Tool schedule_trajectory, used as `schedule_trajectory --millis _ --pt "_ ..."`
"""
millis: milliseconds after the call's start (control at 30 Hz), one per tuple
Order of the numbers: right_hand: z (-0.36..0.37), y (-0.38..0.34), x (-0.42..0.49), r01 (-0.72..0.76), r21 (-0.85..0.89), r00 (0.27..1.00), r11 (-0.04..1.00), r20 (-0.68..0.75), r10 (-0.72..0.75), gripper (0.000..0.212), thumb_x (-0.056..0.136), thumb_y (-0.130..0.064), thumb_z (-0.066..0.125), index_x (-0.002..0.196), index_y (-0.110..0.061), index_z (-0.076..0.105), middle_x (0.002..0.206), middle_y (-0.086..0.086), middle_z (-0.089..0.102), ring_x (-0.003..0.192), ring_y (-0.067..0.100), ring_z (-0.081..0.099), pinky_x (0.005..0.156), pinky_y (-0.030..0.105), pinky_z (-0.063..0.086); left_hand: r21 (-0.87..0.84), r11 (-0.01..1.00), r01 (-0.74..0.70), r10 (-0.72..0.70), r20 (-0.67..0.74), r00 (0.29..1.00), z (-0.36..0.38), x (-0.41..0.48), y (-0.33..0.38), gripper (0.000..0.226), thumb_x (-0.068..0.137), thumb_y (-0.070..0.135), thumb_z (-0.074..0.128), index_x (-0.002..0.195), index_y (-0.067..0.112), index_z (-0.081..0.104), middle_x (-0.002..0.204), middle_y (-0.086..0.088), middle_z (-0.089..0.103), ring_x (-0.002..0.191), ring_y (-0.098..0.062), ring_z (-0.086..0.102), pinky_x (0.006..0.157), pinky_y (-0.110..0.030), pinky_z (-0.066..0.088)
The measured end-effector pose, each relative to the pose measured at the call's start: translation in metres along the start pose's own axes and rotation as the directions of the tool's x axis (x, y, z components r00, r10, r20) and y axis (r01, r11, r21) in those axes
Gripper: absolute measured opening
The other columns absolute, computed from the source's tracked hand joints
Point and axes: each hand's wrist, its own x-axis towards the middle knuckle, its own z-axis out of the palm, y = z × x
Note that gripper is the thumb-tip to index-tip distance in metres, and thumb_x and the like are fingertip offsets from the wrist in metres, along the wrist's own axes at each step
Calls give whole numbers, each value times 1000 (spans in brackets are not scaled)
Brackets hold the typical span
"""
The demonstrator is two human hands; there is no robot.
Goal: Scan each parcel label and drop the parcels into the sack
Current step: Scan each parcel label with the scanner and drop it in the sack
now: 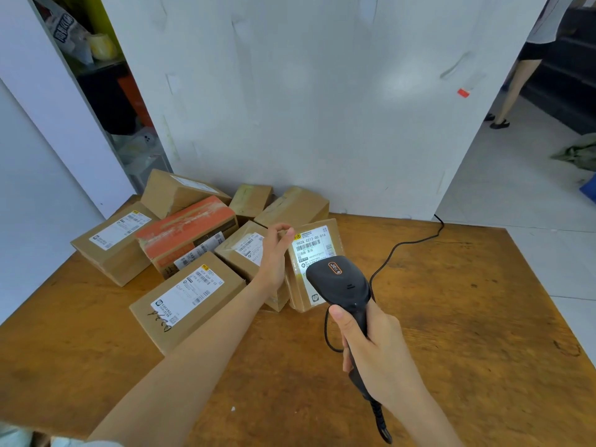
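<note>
A small cardboard parcel [314, 253] stands tilted on the wooden table [467, 301], its white label facing me. My left hand [274, 256] grips its left edge and holds it up. My right hand [371, 343] is closed around a black barcode scanner [342, 285], whose head points at that label from just below it. Several other cardboard parcels lie to the left, among them a labelled box [187, 301] under my left forearm and an orange-taped box [187, 230]. No sack is clearly in view.
A white panel [306, 108] rises right behind the parcels. The scanner's black cable [403, 246] runs across the table toward the back right. Another person's legs [512, 91] stand at the far right on the tiled floor. Shelves with clutter [106, 91] sit behind on the left.
</note>
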Motion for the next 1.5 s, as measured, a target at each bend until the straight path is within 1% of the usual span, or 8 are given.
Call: schedule_trajectory --millis 333,667,833,1000,1100,1200,1333,1500 --pt "1 1 -4 -4 18 1000 1000 -29 4 42 72 -70 38 80 -30 47 50 -5 58 41 11 59 53 22 50 28 1000 -3 3 4 1000 0 -2 -4 14 101 27 43 113 19 46 92 0 55 69 8 63 56 -6 45" --pt "1 12 -3 7 40 1000 999 -28 -6 45 74 -73 39 90 -33 49 57 -4 62 43 14 61 56 25 51 57 998 1 0 -15 1000 -3 -2 -10 17 100 34 44 111 20 47 98 0 56 89 -7 58 68 -14 42" --pt "-8 56 19 -107 -117 980 987 -179 85 53 73 -76 42 109 -37 41 87 -12 63 74 16 65 67 38 54 36 999 -19 22 -70 997 -8 -1 -12 16 96 36 50 104 22 51 100 -7 58 96 -19 59 81 -30 45" --pt "-2 132 50 -354 -516 933 780 -255 254 49 85 -58 58 114 -20 46 103 -1 65 89 23 65 72 39 55 28 1000 -9 13 -115 993 -19 -6 -11 20 95 32 52 103 13 52 97 -8 58 94 -23 58 94 -46 45" --pt "7 164 60 -366 -706 930 606 -243 277 64 81 -65 57 125 -19 47 109 0 66 97 21 65 80 38 54 1 1000 6 -6 -122 993 -25 -12 -10 12 94 33 53 92 21 51 85 5 60 85 -15 60 87 -42 46" --pt "17 182 67 -358 -790 930 497 -255 264 72 79 -73 51 131 -24 46 120 -3 63 112 20 58 90 38 46 -18 998 56 -58 -137 989 -33 -19 -6 25 85 44 53 94 21 51 90 -3 64 89 -21 64 91 -46 49" --pt "30 193 71 -322 -837 943 443 -241 230 72 80 -74 49 131 -22 46 124 -2 60 117 20 54 91 40 43 -52 990 133 -141 -191 971 -46 -27 -5 31 83 47 53 97 19 51 99 -12 64 102 -36 64 100 -58 44" --pt "38 191 68 -313 -850 944 423 -230 235 72 79 -68 56 128 -16 48 122 7 57 112 28 54 84 42 45 -71 984 161 -174 -238 956 -65 -38 -6 31 82 48 54 93 20 50 91 -8 66 94 -30 67 97 -59 47"
